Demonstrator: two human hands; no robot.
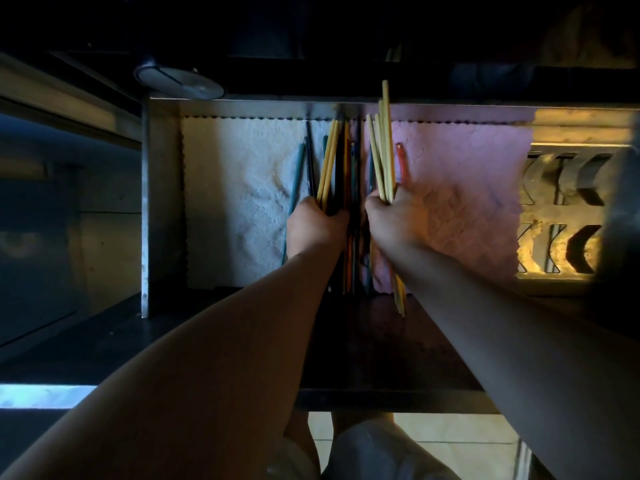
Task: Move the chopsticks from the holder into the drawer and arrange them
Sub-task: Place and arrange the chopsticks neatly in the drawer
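An open metal drawer (162,209) is lined with a white cloth (239,188) on the left and a pink cloth (464,188) on the right. My left hand (313,226) grips a bundle of yellow and dark chopsticks (327,164) over the white cloth's right edge. My right hand (394,223) grips several yellow chopsticks (384,143) that stick up past the drawer's back wall. Between the hands lie several orange, teal and dark chopsticks (349,265) along the cloths' seam. A teal chopstick (298,174) lies left of my left hand, a red one (401,161) right of my right hand.
A perforated metal rack (561,216) fills the drawer's right end. A round lidded object (176,79) sits behind the drawer's back-left corner. The dark drawer front (363,358) lies under my forearms. The holder is not identifiable in the dark upper area.
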